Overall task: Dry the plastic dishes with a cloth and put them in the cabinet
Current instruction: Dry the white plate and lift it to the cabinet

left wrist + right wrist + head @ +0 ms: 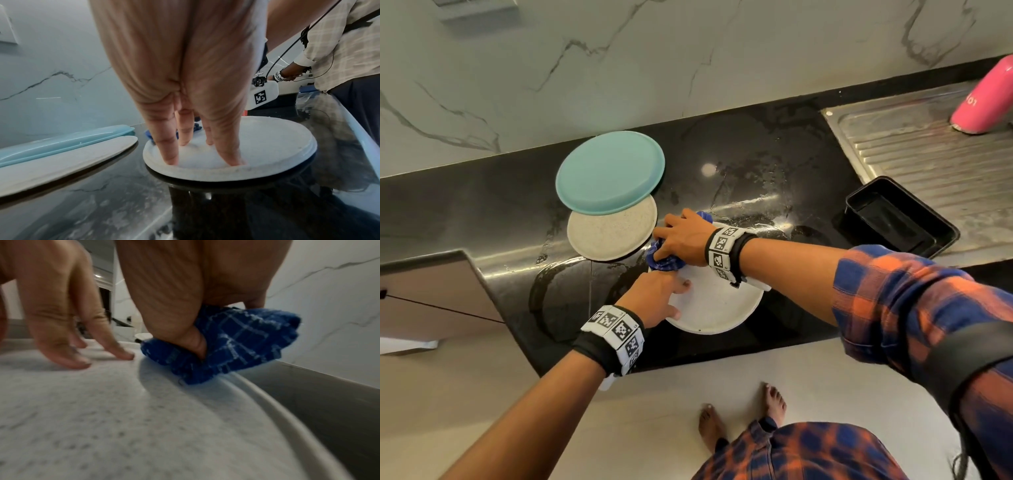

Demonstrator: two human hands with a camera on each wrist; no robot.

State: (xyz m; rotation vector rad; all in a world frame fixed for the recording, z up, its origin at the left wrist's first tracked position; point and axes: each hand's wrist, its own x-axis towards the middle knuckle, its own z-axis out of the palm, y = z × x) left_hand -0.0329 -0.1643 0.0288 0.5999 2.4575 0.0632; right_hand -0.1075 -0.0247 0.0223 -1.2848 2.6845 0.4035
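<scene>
Wiping round white speckled plastic plate (717, 308) on black worktop (774, 171): bunched blue checked cloth (664, 262) clenched in right hand (681, 240) at far-left rim; left hand (659, 296) flat, fingers straight, plate pinned.

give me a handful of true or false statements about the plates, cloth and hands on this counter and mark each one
1. The right hand grips a bunched blue checked cloth. True.
2. The left hand lifts the round white speckled plastic plate clear of the black stone counter. False: its straight fingers press the plate, which lies flat on the counter.
3. The round turquoise plastic plate overlaps the round beige speckled plate. True.
4. The cloth lies on the turquoise plate. False: it is at the white plate's far rim.
5. A pink bottle stands on the steel draining board. True.
</scene>
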